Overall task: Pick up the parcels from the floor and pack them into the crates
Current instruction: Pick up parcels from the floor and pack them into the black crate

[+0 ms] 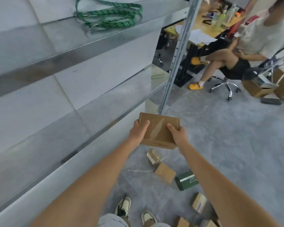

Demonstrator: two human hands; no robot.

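Above the grey marbled floor (220,136), beside the front edge of the lower shelf of the galvanised metal rack (105,99), you hold a flat brown cardboard parcel with a strip of clear tape (159,128) in the air. Your left hand (138,130) grips its left edge, thumb curled over the top; your right hand (179,135) grips the right edge the same way. The parcel's far corner sits just before the rack's upright post (175,63).

Below your arms, near your pale sneakers (134,212), more parcels lie scattered: a small taped one (152,156), a plain brown box (164,172) touching it, a dark green box with white lettering (187,180), and a labelled brown box (199,202). To your right the floor runs open toward a seated person on a wheeled office chair (226,86). Green bungee cords (108,17) rest on the upper shelf.
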